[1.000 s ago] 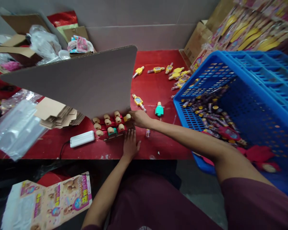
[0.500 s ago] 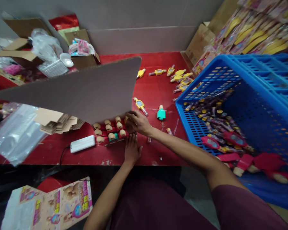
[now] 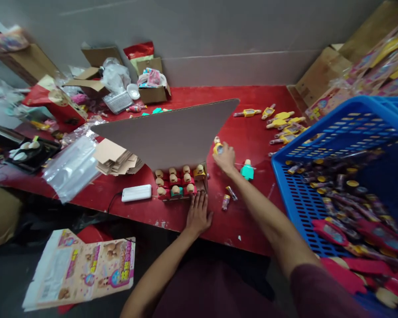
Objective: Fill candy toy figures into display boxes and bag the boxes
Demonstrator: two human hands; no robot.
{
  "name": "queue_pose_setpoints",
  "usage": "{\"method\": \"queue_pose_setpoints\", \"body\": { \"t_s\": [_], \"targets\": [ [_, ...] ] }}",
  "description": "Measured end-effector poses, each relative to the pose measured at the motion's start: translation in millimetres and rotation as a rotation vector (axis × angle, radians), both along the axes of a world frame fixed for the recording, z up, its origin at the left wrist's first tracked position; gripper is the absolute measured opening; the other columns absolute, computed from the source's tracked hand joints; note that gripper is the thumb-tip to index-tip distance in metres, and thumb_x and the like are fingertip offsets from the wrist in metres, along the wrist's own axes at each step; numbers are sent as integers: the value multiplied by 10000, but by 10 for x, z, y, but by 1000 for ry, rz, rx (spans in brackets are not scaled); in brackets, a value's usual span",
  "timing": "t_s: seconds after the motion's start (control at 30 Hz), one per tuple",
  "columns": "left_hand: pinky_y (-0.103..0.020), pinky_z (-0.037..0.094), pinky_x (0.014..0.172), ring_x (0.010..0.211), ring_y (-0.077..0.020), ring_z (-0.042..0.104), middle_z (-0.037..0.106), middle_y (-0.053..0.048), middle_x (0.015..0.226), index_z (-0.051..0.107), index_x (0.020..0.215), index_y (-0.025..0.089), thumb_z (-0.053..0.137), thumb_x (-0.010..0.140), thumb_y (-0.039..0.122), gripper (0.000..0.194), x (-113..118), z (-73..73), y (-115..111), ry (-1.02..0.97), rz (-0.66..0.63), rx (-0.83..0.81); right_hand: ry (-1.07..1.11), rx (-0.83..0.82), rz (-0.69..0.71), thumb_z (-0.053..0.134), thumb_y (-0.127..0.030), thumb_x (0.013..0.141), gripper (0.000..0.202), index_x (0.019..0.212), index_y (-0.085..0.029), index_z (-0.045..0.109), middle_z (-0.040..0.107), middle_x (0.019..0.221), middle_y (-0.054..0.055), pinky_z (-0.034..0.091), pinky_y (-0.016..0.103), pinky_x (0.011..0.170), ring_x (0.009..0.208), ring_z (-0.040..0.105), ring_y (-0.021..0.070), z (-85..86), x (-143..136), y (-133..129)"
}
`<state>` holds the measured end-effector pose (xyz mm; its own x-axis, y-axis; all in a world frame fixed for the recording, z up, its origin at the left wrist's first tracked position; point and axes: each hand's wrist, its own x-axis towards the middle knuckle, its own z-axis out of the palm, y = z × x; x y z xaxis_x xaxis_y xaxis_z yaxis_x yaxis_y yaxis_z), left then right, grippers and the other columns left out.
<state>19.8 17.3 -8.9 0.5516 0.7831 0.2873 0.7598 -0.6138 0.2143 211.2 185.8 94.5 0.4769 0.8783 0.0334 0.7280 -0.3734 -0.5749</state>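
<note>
Red worktop (image 3: 222, 225), seen through the head view I was running remotely. I noted an open cardboard box (image 3: 201, 183) near the front edge, its grey-brown lid (image 3: 172, 132) raised on the far side. Inside sat tan-headed toys (image 3: 173, 179) in close rows, most in red, one green at the near side, one yellow in the far right corner. Left of the two hands: the left hand (image 3: 199, 216) lay open, fingers spread against the box's near right corner. I had the right hand (image 3: 224, 157) at a yellow toy (image 3: 218, 148) just right of the lid; its fingers hid the lower part, so I could not tell whether they had closed. A green toy (image 3: 247, 171) lay beside that wrist, two small tubes (image 3: 225, 202) nearer the edge. Further right I logged a blue crate (image 3: 292, 190) holding more tubes and pink toys (image 3: 330, 232); left of the box, a white device (image 3: 136, 193) on a black cable.
</note>
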Motion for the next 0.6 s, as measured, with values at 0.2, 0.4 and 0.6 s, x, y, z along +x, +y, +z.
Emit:
{"method": "queue_pose_setpoints", "body": {
  "t_s": [0.2, 0.4, 0.6],
  "targets": [
    [-555, 275, 1161, 1481, -326, 178, 383, -237, 1495, 259, 1473, 46, 489, 884, 263, 669, -17, -28, 0, -108, -39, -32, 376, 626, 3, 743, -396, 740, 586, 1187, -213, 411, 559, 1019, 39, 529, 324, 755, 845, 598, 174, 177, -140, -1321],
    [-574, 273, 1157, 1454, -333, 253, 377, -237, 1497, 206, 1502, 56, 468, 886, 257, 699, -21, -96, 6, -115, -53, -88, 152, 724, 40, 766, -469, 721, 450, 982, -207, 510, 589, 963, 62, 533, 402, 782, 871, 584, 211, -274, -607, -1631],
    [-601, 280, 1142, 1428, -369, 292, 416, -244, 1467, 277, 1481, 45, 495, 865, 295, 700, -30, -198, 1, -106, -50, -113, -39, 667, 20, 682, -545, 777, 488, 1051, -195, 479, 581, 959, 88, 529, 415, 736, 849, 585, 229, -465, -774, -1502]
  ]
}}
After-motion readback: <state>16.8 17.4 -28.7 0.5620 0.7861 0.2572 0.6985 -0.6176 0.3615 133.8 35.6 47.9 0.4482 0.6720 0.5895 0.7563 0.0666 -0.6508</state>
